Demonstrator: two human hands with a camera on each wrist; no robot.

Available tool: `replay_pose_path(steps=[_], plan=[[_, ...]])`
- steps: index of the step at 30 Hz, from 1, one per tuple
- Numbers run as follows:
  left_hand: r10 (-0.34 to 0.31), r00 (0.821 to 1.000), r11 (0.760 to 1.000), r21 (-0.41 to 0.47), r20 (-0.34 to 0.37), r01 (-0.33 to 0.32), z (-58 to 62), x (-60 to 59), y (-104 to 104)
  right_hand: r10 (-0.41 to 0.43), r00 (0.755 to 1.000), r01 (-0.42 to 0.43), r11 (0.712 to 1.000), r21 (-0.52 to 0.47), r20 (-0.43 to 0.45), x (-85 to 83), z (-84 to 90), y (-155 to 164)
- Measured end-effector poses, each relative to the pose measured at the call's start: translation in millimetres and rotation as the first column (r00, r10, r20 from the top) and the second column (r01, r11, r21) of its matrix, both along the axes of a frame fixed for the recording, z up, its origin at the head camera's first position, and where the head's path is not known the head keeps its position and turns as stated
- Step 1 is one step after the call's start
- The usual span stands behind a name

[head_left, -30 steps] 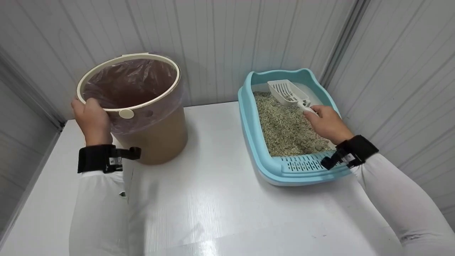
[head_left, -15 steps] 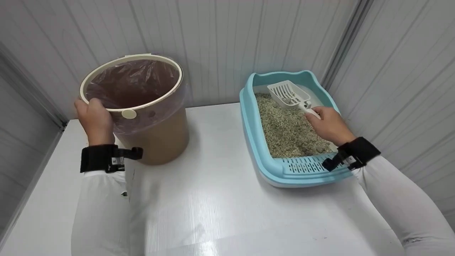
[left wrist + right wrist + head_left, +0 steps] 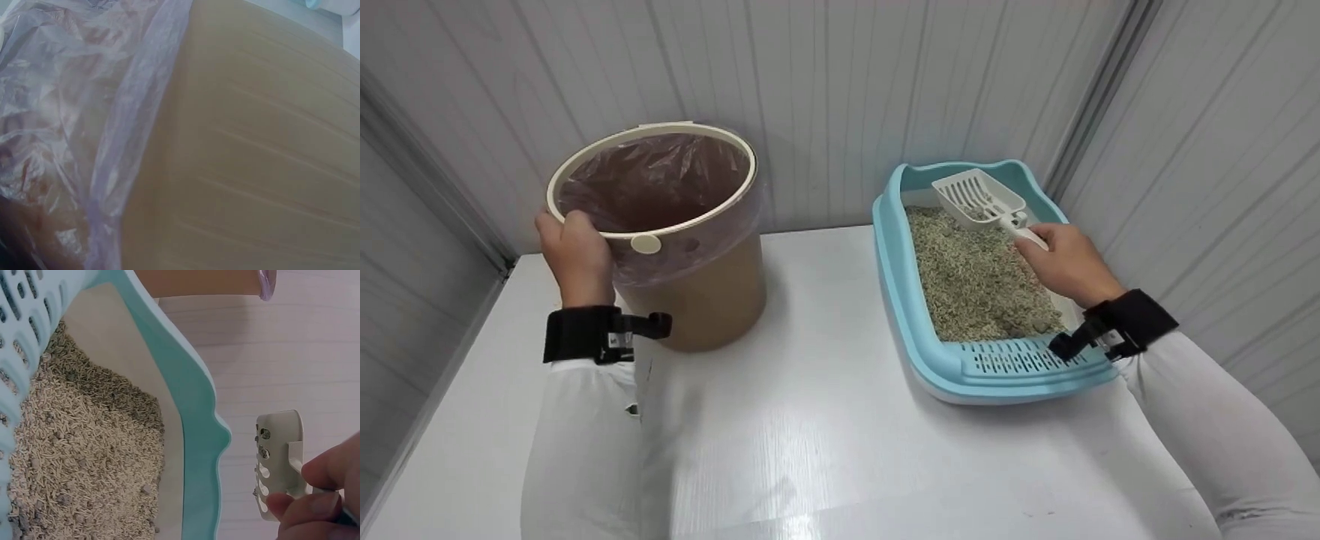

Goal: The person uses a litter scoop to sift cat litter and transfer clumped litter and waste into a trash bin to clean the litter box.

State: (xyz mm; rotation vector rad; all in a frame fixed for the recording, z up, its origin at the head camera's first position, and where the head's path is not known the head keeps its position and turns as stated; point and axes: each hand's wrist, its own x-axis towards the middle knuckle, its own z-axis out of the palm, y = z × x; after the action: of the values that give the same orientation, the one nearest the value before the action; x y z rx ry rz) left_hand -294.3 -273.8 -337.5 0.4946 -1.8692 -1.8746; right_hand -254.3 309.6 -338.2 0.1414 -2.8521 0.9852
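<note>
"White plastic, slotted, held high: where does the scoop point(image 3: 979, 201) lie from the grip?"

"Forward and to the left. The right hand point(image 3: 1069, 262) has fingers and thumb closed round the handle point(image 3: 1027, 236), and the long axis runs from there toward the tray's far left."

"Is it touching the litter point(image 3: 982, 285)?"

"Apart from it, I'd say. Seen from the head, the scoop overlaps the far part of the blue tray point(image 3: 911, 315); the right wrist view shows it past the rim against pale panelling, with bits caught in the slots."

"And the bin point(image 3: 712, 311)?"

"Left of the tray, well apart, with a stretch of white bench point(image 3: 810, 375) between. Its mouth is lined with a clear bag point(image 3: 660, 172) folded over the outside."

"Who has the bin?"

"The left hand point(image 3: 577, 259), its grip narrow on the near left of the cream rim point(image 3: 701, 223). Its wrist view shows only bag and bin wall, so I can't tell how each finger lies."

"Which hand is nearer the scoop, then?"

"The right, already holding it. In my judgement the relation that counts is sideways: scoop on the right, bin mouth on the left, the tray's left wall between them. The basket end already leads toward the bin's side."
</note>
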Motion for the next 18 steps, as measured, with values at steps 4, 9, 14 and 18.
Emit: replay_pose_path(steps=[4,9,14,18], plan=[[-0.005,1.0,1.0,0.001,0.002,0.005,1.0,0.1,-0.5,0.018,1.0,-0.018,0.999,0.035,-0.012,0.0,8.7,0.6],[-0.004,1.0,1.0,-0.002,-0.011,0.004,0.6,0.4,-0.9,0.007,1.0,-0.007,0.999,0.047,0.009,-0.5,21.5,-3.2],[0.003,1.0,1.0,-0.022,-0.001,-0.003,1.4,1.4,-0.1,0.006,1.0,-0.007,0.998,0.055,0.004,-3.0,35.4,-13.9],[0.007,1.0,1.0,-0.029,0.012,-0.007,0.8,0.7,0.0,0.022,1.0,-0.022,0.998,0.063,0.0,-8.3,47.1,-27.6]])
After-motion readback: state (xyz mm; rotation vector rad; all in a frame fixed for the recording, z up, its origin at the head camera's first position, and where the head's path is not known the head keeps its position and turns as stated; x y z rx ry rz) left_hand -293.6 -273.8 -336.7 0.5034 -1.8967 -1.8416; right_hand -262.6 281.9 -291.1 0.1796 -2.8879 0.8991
